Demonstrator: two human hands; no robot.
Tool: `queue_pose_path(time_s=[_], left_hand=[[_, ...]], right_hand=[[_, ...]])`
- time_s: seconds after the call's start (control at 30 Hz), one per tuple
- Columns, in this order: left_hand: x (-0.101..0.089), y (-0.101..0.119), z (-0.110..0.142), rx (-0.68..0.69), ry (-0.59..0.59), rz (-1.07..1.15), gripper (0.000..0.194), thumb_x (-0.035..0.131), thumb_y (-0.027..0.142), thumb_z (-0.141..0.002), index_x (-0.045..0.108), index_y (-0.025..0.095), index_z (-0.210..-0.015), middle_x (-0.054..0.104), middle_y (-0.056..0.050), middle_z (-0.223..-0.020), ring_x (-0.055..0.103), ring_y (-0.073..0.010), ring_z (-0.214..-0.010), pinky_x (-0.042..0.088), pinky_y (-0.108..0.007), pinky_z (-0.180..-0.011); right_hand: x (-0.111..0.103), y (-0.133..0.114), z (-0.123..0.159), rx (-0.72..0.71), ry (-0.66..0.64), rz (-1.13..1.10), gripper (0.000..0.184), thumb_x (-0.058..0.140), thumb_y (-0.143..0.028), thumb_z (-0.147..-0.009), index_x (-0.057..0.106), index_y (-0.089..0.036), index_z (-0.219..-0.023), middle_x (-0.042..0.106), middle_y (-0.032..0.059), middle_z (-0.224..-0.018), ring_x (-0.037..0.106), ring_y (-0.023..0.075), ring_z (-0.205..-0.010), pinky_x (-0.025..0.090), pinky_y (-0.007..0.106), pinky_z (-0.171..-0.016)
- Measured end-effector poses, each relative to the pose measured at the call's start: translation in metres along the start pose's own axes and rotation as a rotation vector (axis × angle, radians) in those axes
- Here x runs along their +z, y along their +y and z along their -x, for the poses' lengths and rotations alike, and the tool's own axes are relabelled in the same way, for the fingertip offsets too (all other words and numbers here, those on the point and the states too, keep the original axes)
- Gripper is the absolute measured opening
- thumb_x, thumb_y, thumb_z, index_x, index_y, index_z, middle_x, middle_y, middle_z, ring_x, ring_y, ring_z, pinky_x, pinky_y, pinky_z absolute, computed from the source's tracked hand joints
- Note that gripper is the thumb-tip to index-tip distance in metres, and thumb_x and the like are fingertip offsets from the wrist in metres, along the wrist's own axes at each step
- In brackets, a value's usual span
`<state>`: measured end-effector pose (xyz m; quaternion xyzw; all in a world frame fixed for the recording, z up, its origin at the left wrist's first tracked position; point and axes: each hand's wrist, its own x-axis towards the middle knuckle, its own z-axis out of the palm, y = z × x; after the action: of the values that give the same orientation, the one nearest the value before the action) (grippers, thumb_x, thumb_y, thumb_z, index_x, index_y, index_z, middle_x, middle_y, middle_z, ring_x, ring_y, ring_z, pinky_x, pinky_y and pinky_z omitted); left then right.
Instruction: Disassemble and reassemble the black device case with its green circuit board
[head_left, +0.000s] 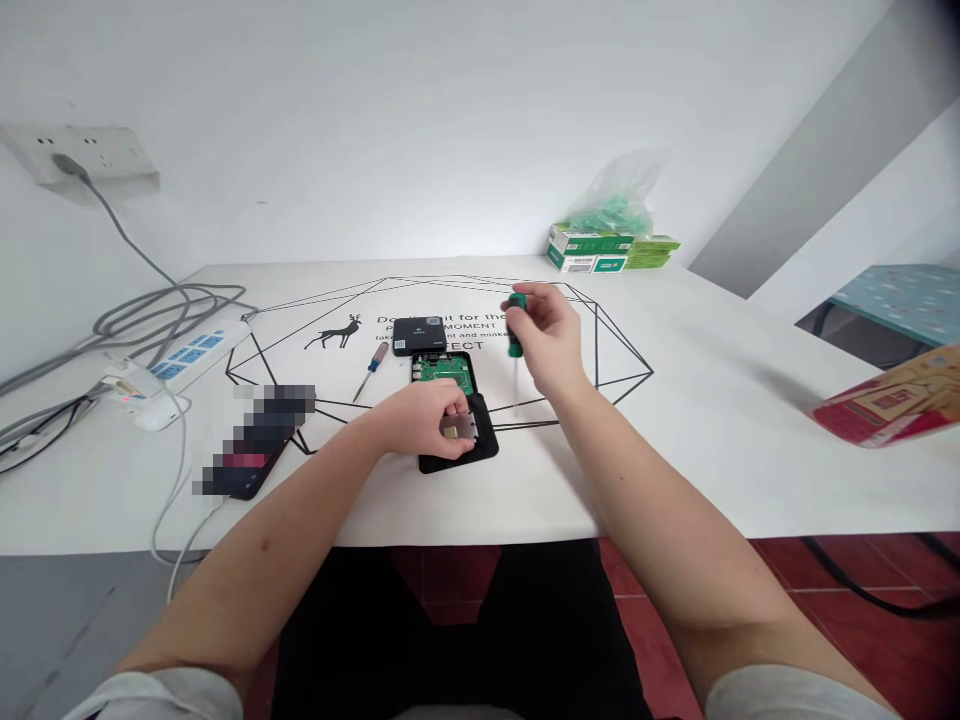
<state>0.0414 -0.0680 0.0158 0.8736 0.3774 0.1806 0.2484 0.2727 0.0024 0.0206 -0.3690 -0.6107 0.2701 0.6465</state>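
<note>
1. Nearest the camera, the left forearm (285, 540) and right forearm (645, 500) reached over the edge of the white table (697, 430); a white cable (182, 450) ran close to the left forearm, so a sideways sweep could have snagged it and dragged the dark phone-like device (255, 484).
2. The left hand (412, 415) had its thumb and fingers closed around the edges of a small metal plate (466, 428), above a black cover (487, 440). Uneven pressure could have bent the plate, or a slack pinch could have let it skid; how firmly it was gripped, I cannot tell.
3. The right hand (553, 345) had its fingertips together on the handle of a green-handled screwdriver (515, 345), shaft downward, to the right of the other parts. The shaft was blurred and its tip indistinct; a careless swing left could have scratched the green circuit board (442, 372), which sat exposed in its black case.
4. That case lay just beyond the left hand, beside the cover, with a black box (416, 338) close behind. A knuckle catching the case could have shoved both.
5. A smaller screwdriver (379, 358) lay left of the box, where a nudge could have rolled it.
</note>
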Motion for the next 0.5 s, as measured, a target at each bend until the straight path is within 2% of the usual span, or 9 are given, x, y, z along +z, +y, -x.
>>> queue_pose_path(time_s=[0.03, 0.07, 0.17, 0.2, 0.3, 0.4, 0.5], left_hand=[[-0.001, 0.0, 0.0, -0.013, 0.039, 0.084, 0.031, 0.083, 0.041, -0.073, 0.064, 0.023, -0.089, 0.067, -0.004, -0.093, 0.064, -0.0209, -0.08, 0.053, -0.036, -0.072], [-0.003, -0.001, 0.0, -0.035, 0.078, 0.187, 0.031, 0.083, 0.041, -0.073, 0.065, 0.023, -0.091, 0.067, -0.004, -0.093, 0.063, -0.0202, -0.079, 0.054, -0.035, -0.071], [-0.004, -0.006, -0.004, -0.13, 0.211, 0.574, 0.034, 0.085, 0.042, -0.073, 0.065, 0.022, -0.093, 0.066, -0.002, -0.086, 0.065, -0.0191, -0.076, 0.056, -0.034, -0.069], [-0.005, -0.008, -0.007, -0.155, 0.272, 0.701, 0.037, 0.086, 0.044, -0.072, 0.064, 0.022, -0.093, 0.066, -0.001, -0.085, 0.068, -0.0197, -0.077, 0.058, -0.035, -0.072], [-0.007, -0.016, -0.016, -0.196, 0.515, 0.923, 0.044, 0.09, 0.046, -0.068, 0.065, 0.02, -0.094, 0.07, -0.003, -0.092, 0.073, -0.0231, -0.087, 0.063, -0.04, -0.081], [-0.011, -0.022, -0.022, -0.205, 0.676, 1.035, 0.043, 0.088, 0.044, -0.07, 0.067, 0.019, -0.098, 0.071, -0.004, -0.099, 0.073, -0.024, -0.094, 0.064, -0.045, -0.09], [-0.012, -0.024, -0.023, -0.209, 0.7, 1.09, 0.04, 0.087, 0.038, -0.071, 0.065, 0.02, -0.099, 0.071, -0.004, -0.105, 0.073, -0.0231, -0.1, 0.063, -0.048, -0.099]], right_hand=[[-0.005, 0.005, -0.006, 0.086, 0.039, 0.115, 0.03, 0.066, -0.035, -0.091, 0.07, -0.025, -0.119, 0.073, 0.0009, -0.091, 0.067, 0.0176, -0.077, 0.057, 0.031, -0.066], [-0.01, 0.01, -0.01, 0.172, 0.022, 0.272, 0.031, 0.064, -0.033, -0.092, 0.071, -0.023, -0.12, 0.073, 0.0023, -0.091, 0.067, 0.0187, -0.074, 0.058, 0.034, -0.067], [-0.018, 0.021, -0.014, 0.283, -0.292, 0.799, 0.035, 0.064, -0.024, -0.093, 0.075, -0.018, -0.126, 0.079, 0.0136, -0.114, 0.074, 0.0264, -0.096, 0.062, 0.043, -0.093], [-0.018, 0.024, -0.012, 0.3, -0.36, 0.871, 0.035, 0.066, -0.02, -0.092, 0.076, -0.015, -0.125, 0.079, 0.0176, -0.119, 0.075, 0.0298, -0.104, 0.061, 0.046, -0.099], [-0.012, 0.031, -0.005, 0.324, -0.443, 0.932, 0.035, 0.071, -0.017, -0.09, 0.079, -0.011, -0.123, 0.078, 0.0257, -0.126, 0.074, 0.0376, -0.115, 0.059, 0.052, -0.106], [-0.004, 0.035, -0.002, 0.242, -0.432, 0.942, 0.043, 0.07, -0.036, -0.099, 0.075, -0.014, -0.136, 0.07, 0.0275, -0.146, 0.061, 0.0455, -0.141, 0.048, 0.065, -0.121], [0.004, 0.037, -0.002, 0.036, -0.521, 0.603, 0.061, 0.057, -0.063, -0.106, 0.067, -0.02, -0.147, 0.065, 0.0211, -0.158, 0.052, 0.0402, -0.154, 0.038, 0.066, -0.131]])
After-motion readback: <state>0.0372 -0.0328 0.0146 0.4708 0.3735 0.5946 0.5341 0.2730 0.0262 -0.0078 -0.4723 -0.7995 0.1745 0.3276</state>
